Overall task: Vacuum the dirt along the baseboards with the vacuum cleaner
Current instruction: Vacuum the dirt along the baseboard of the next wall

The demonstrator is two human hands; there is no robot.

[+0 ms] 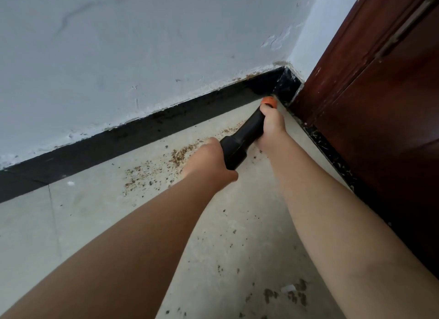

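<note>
pale tiled floor (pixel 99 214) under us, brown dirt (pixel 166 162) strewn beside the black baseboard (pixel 118 138), grey wall (pixel 142 45) above, dark red door (pixel 380 105) at right. our left hand (pixel 209 162) and right hand (pixel 270 126) both grip the black vacuum tube (pixel 244 136), its orange tip (pixel 269 101) in the corner. the tube's rear end stays hidden behind our left hand.

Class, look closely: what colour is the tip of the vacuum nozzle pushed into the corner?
Orange. The nozzle tip shows best in the head view, ahead of the right hand.
</note>
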